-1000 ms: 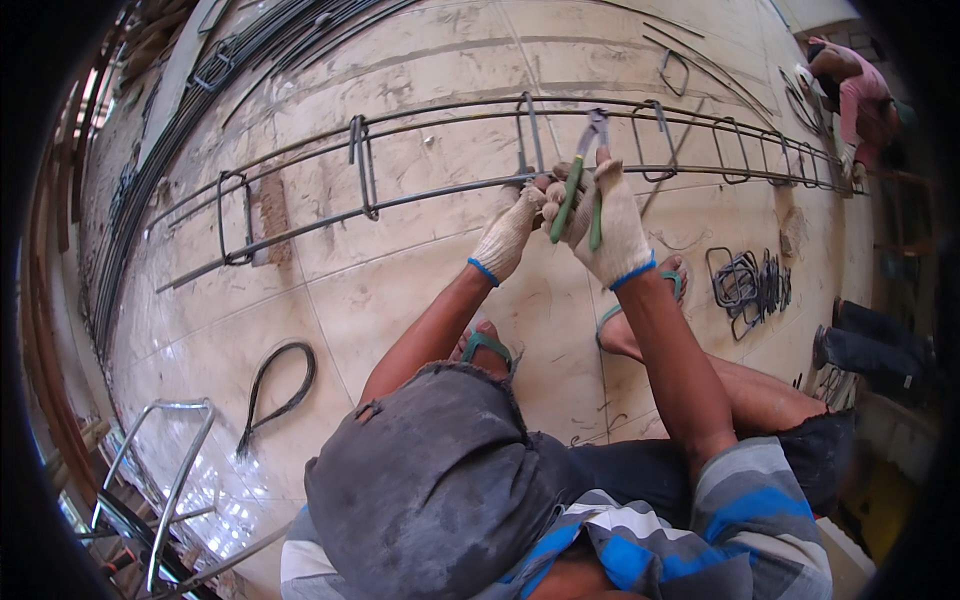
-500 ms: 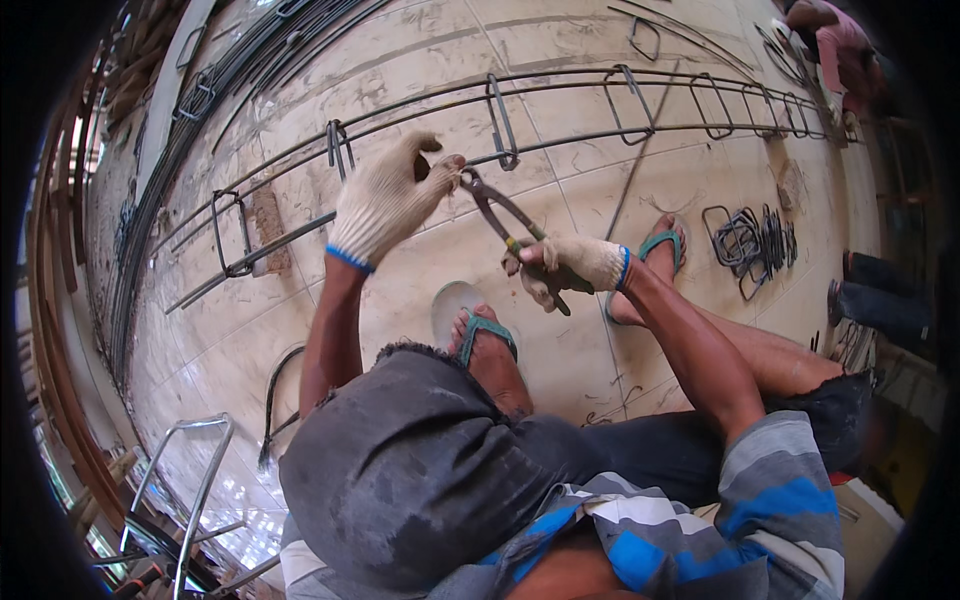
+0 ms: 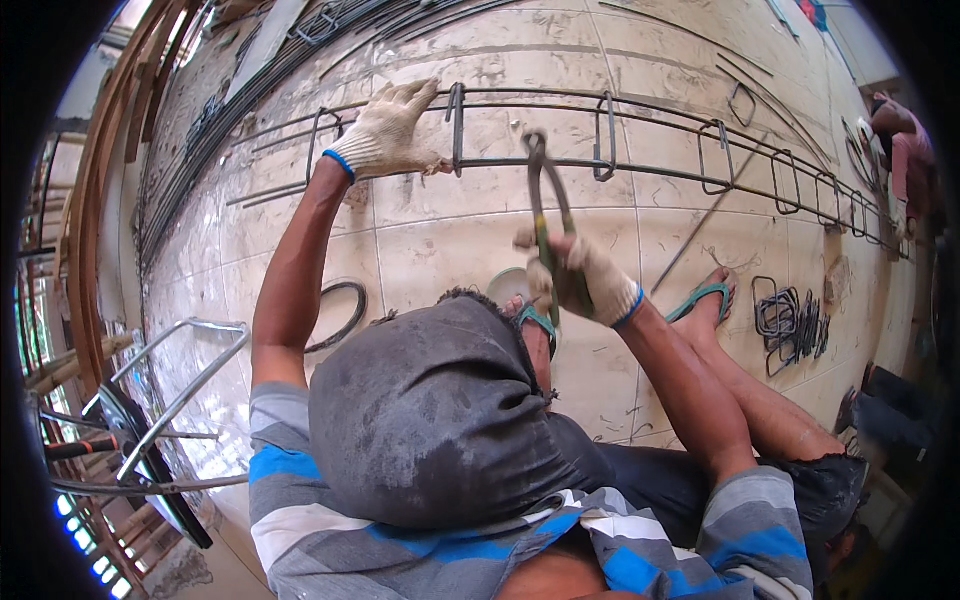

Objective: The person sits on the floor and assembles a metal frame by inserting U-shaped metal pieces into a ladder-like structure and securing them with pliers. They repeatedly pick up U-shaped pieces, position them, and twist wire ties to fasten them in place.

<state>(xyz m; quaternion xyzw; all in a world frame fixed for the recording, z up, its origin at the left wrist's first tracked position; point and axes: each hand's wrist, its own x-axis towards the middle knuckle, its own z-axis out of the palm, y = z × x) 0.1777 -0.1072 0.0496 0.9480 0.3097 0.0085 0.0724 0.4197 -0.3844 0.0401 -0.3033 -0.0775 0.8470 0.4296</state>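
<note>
A long cage of thin steel bars (image 3: 676,174) with bent square stirrups runs across the floor in front of me. Over its left part lies my left hand (image 3: 388,132) in a cream knitted glove, fingers stretched toward the far bar and thumb apart, just left of an upright stirrup (image 3: 459,128). My right hand (image 3: 583,281), gloved too, is closed round the handles of a pair of pincers (image 3: 541,192). Their jaws point away from me and appear just beyond the near bar, between two stirrups. Whether they touch the bar I cannot tell.
Loose stirrups (image 3: 790,322) lie in a pile at the right. Long steel rods (image 3: 200,175) stretch along the far left. A chrome-framed seat (image 3: 150,430) stands at lower left, near a black coiled strand (image 3: 345,312). Another person (image 3: 905,155) crouches at the far right.
My left hand has left the pincer tip and moved along the cage to a stirrup, its fingers extending. The pincers have swung more upright in my right hand. The whole view has shifted.
</note>
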